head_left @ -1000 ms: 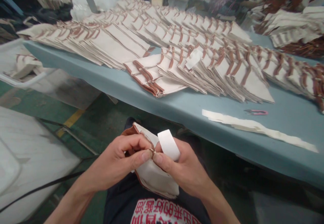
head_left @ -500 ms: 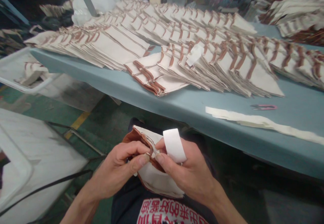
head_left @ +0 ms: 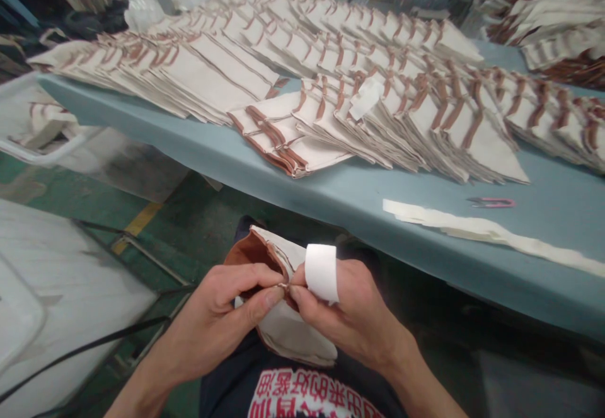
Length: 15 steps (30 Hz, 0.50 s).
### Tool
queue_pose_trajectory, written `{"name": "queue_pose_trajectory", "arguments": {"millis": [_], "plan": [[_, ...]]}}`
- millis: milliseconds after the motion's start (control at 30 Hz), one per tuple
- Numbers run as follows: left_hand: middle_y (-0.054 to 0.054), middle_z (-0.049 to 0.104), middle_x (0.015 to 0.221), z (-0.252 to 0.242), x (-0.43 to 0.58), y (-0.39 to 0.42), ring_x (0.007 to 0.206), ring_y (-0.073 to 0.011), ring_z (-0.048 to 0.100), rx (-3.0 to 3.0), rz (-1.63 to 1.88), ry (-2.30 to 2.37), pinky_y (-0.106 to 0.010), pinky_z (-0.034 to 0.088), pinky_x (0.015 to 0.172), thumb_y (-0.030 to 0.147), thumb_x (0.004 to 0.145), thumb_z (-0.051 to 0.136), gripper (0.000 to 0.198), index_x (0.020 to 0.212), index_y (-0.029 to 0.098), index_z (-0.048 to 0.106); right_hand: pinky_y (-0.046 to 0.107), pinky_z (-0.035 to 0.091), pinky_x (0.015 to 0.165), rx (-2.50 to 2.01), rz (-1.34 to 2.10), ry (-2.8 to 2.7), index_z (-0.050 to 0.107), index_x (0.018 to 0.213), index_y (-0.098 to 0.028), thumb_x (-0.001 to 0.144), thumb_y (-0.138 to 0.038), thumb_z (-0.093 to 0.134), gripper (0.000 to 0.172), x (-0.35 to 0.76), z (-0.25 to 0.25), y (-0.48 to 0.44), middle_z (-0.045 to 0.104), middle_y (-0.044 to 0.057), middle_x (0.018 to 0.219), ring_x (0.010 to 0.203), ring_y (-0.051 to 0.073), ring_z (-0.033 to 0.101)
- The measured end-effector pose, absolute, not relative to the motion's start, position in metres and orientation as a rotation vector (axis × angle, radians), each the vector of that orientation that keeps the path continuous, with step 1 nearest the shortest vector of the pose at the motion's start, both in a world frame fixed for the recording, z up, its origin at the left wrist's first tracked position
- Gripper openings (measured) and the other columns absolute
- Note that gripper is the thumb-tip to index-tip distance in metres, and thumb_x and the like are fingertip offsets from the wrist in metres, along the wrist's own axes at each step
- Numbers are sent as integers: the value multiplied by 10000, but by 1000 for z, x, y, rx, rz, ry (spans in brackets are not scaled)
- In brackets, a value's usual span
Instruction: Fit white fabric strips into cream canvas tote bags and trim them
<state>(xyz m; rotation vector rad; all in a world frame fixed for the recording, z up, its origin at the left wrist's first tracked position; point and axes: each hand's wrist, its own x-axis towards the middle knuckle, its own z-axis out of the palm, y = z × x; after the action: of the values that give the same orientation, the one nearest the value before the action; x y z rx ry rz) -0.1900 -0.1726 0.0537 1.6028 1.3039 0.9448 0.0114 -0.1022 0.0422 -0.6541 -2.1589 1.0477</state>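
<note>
In my lap I hold a folded cream canvas bag with brown trim along its edges and a brown inner face. My left hand and my right hand meet at its upper edge. Their thumbs and fingertips pinch the seam there around a small metal piece, which is mostly hidden by my fingers. A white band stands up from the back of my right hand, looped over or around its fingers. The lower bag corner hangs free over my dark printed shirt.
Overlapping rows of canvas bags cover a blue-grey table. On its near part lie a long cream fabric strip and pink-handled thread snips. A white bin stands left, beside a white sack.
The view has shifted slightly as my head moved. My fingers stay pinched on the bag's edge, and the white band now stands more upright over my right hand.
</note>
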Motion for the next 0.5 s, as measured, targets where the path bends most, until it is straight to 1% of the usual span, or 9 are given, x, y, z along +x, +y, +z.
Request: {"name": "queue_pose_trajectory", "arguments": {"millis": [100, 267, 333, 433, 467, 500], "plan": [[55, 789, 833, 56, -188, -171, 732, -74, 719, 1626, 984, 1306, -95, 508, 725, 85, 956, 629, 213, 930, 220, 792, 235, 405, 554, -693, 1075, -2150, 611, 731, -176, 907, -122, 537, 198, 9, 41, -104, 571, -15, 652, 557, 111, 517], [51, 794, 797, 56, -186, -171, 692, -79, 724, 1612, 999, 1346, -96, 519, 691, 74, 931, 638, 213, 873, 209, 792, 223, 420, 543, -819, 1186, -2087, 593, 718, -191, 855, -133, 532, 161, 7, 38, -104, 587, -20, 647, 554, 111, 532], [44, 798, 783, 55, -186, -170, 678, -84, 729, 1598, 999, 1371, -100, 520, 678, 83, 929, 642, 198, 858, 196, 788, 219, 448, 554, -818, 1233, -2060, 644, 798, -184, 900, -159, 553, 138, 7, 37, -103, 636, -12, 678, 572, 117, 576], [39, 799, 769, 53, -186, -168, 679, -85, 733, 1584, 993, 1392, -98, 518, 679, 90, 927, 640, 196, 825, 182, 780, 228, 505, 625, -687, 1184, -2099, 703, 1015, -159, 984, -219, 596, 127, 9, 35, -101, 734, 30, 804, 670, 141, 674], [37, 803, 775, 52, -186, -168, 685, -85, 735, 1579, 988, 1398, -98, 518, 682, 92, 928, 636, 200, 823, 181, 781, 232, 516, 649, -657, 1138, -2121, 706, 1043, -159, 1000, -221, 599, 131, 9, 35, -100, 752, 43, 839, 701, 148, 695], [35, 806, 781, 51, -186, -168, 689, -85, 736, 1574, 979, 1406, -98, 519, 683, 95, 930, 633, 204, 823, 181, 784, 235, 519, 662, -640, 1091, -2146, 708, 1029, -165, 1013, -218, 592, 129, 10, 35, -100, 761, 50, 858, 716, 150, 704]]}}
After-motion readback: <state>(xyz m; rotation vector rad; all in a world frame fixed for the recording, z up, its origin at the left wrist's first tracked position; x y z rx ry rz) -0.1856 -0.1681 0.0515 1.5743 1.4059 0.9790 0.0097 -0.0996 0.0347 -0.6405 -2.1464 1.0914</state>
